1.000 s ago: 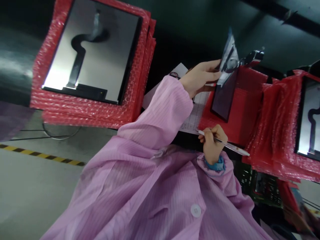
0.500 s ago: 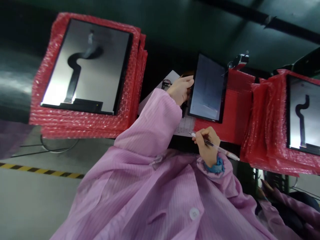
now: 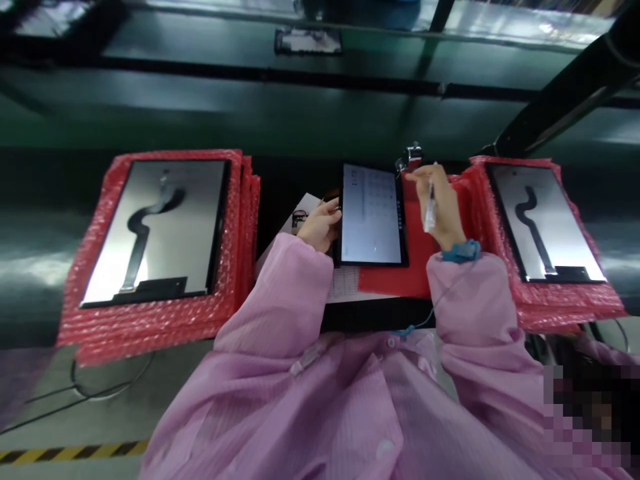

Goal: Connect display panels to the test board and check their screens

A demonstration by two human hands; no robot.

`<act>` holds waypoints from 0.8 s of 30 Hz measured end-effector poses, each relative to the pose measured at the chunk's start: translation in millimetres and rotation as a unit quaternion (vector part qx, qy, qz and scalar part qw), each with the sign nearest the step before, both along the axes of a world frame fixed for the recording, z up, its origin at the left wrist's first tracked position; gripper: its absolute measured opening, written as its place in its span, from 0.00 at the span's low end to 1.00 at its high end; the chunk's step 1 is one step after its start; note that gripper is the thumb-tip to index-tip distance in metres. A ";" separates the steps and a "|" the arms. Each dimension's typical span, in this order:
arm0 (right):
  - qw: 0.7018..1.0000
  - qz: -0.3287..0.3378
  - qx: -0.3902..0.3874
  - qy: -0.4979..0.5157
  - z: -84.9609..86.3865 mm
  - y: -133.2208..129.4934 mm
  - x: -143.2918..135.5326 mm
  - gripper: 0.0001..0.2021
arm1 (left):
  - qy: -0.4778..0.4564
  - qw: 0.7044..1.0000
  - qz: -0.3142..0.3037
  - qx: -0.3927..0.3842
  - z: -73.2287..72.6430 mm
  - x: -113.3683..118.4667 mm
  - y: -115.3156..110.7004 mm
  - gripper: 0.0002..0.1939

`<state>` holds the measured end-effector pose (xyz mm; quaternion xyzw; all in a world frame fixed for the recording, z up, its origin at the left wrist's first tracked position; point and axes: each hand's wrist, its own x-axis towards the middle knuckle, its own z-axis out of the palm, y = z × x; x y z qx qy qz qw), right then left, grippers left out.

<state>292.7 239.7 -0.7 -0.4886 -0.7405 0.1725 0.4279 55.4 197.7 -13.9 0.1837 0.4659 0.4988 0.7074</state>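
Observation:
A flat display panel (image 3: 373,217) with a black border lies in front of me, its face pale and lit with faint marks. My left hand (image 3: 320,223) is closed on its left edge. To the panel's right, my right hand (image 3: 443,203) holds a white pen (image 3: 430,210), fingers pointing away from me near a small metal device (image 3: 414,153). Beneath the panel are a red sheet (image 3: 420,257) and a printed paper (image 3: 345,283). A blue wrist strap (image 3: 461,251) circles my right wrist.
On the left stands a stack of red bubble-wrap sleeves (image 3: 235,267) with a display panel (image 3: 185,193) on top. A similar stack (image 3: 550,303) with another panel (image 3: 563,227) stands at right. A dark arm (image 3: 555,100) slants in at upper right. A person is partly visible at lower right.
My right hand with the pen has moved from below the panel up to its right side. The panel's tilt has changed and its face looks brighter. The camera view has shifted upward.

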 end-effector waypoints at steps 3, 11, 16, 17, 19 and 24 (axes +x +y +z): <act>0.999 0.026 0.031 -0.009 -24.8 21.7 -8.0 0.18 | 0.046 0.999 -0.016 -0.012 1.4 0.3 -0.4 0.25; 0.991 0.095 -0.005 -0.099 -43.6 36.4 -33.3 0.16 | 0.041 0.999 -0.016 -0.016 2.1 -0.4 -0.9 0.25; 0.993 0.087 0.017 -0.073 -40.6 35.8 -36.1 0.14 | 0.020 1.000 -0.008 -0.019 1.9 -0.2 -0.7 0.23; 0.995 0.080 0.029 -0.058 -37.5 31.6 -34.2 0.13 | 0.018 1.000 0.000 -0.021 2.6 0.2 -0.6 0.23; 0.996 0.077 0.037 -0.035 -30.5 20.9 -29.0 0.11 | 0.022 0.999 0.018 -0.029 4.4 1.0 -0.5 0.18; 0.995 0.094 -0.002 -0.036 -22.6 0.1 -18.1 0.07 | 0.023 0.998 0.030 -0.047 5.8 1.1 -0.8 0.09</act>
